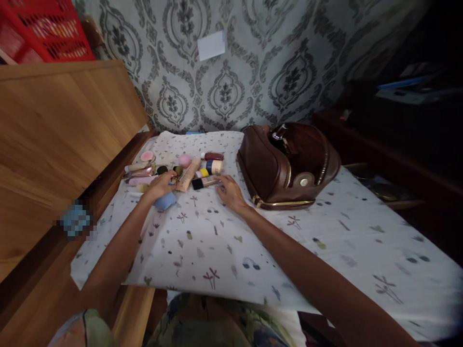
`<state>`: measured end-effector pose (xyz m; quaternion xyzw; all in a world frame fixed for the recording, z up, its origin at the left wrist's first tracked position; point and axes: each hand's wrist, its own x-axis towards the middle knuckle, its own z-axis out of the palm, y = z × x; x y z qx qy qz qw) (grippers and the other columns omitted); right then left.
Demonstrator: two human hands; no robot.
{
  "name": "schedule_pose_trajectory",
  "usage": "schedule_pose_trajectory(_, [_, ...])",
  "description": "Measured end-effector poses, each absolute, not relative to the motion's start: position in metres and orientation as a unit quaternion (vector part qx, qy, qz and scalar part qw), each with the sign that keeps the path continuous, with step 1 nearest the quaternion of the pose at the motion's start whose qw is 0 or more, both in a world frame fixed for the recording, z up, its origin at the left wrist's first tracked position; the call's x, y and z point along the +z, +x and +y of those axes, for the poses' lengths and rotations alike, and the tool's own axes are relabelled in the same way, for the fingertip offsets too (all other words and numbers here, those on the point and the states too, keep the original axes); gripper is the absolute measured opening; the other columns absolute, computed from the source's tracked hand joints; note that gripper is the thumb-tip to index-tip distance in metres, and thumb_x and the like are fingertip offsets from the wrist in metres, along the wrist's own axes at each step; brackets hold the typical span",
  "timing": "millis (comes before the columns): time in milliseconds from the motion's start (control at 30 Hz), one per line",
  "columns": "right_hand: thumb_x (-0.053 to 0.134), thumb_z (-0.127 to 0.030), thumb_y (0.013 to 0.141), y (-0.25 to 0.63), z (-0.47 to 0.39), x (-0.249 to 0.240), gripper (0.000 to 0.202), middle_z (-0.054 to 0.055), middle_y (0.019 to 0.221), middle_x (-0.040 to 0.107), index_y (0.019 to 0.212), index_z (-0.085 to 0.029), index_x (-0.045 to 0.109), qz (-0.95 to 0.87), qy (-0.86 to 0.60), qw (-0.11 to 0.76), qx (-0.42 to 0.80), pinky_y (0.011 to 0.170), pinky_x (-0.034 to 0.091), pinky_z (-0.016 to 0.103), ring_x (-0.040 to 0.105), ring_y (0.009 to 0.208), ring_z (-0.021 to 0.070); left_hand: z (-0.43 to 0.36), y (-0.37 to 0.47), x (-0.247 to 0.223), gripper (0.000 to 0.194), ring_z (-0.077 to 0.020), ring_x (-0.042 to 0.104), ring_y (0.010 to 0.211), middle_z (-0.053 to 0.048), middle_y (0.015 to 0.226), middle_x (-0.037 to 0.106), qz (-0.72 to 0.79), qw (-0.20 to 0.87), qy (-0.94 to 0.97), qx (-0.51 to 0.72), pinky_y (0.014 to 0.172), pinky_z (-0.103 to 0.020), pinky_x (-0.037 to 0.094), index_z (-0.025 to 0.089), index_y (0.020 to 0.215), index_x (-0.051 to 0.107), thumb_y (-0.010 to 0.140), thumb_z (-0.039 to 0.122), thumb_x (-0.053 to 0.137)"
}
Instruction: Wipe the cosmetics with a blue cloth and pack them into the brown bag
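Note:
My left hand [159, 187] rests among the cosmetics on the left, fingers bent together around something small that I cannot make out. Beside its fingertips lies a beige squeeze tube [189, 175], with a blue cloth-like piece [165, 201] below the hand. At the near end of the group, my right hand [230, 193] has its fingers closed on the end of a foundation bottle [209, 181] with a black cap, lying on its side. Just behind that are a yellow-banded item [202, 172], a jar with a dark blue band [214, 167] and a dark red bottle [213, 156].
An unzipped brown leather bag [269, 168] stands right of my right hand, with a shiny-capped item [280, 132] inside. A pink sponge [185, 160], a round pink compact [147, 156] and several tubes lie left. Wooden panel [72, 111] borders the patterned cloth [217, 241].

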<state>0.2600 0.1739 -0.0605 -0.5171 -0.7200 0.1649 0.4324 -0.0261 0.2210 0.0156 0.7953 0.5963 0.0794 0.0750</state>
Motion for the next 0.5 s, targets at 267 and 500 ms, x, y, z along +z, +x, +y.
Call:
schedule_pose_trajectory(267, [0.053, -0.013, 0.085, 0.26, 0.173, -0.061, 0.038, 0.012, 0.115, 0.061, 0.121, -0.018, 0.065, -0.725, -0.519, 0.425, 0.156, 0.099, 0.049, 0.041, 0.058, 0.108, 0.0255, 0.174, -0.03, 0.008, 0.054, -0.0283, 0.062, 0.112, -0.006, 0.123, 0.066, 0.576, 0.073, 0.811, 0.074, 0.093, -0.036, 0.048, 0.026, 0.129, 0.055, 0.076, 0.028, 0.066])
schedule_pose_trajectory(500, [0.05, -0.011, 0.089, 0.249, 0.156, -0.047, 0.032, 0.015, 0.134, 0.055, 0.115, -0.018, 0.068, -0.755, -0.493, 0.425, 0.083, 0.11, 0.04, 0.052, 0.047, 0.127, 0.0307, 0.136, -0.035, 0.009, 0.049, -0.027, 0.067, 0.105, -0.002, 0.114, 0.072, 0.62, 0.092, 0.774, 0.084, 0.085, -0.033, 0.049, 0.028, 0.123, 0.059, 0.074, 0.027, 0.068])
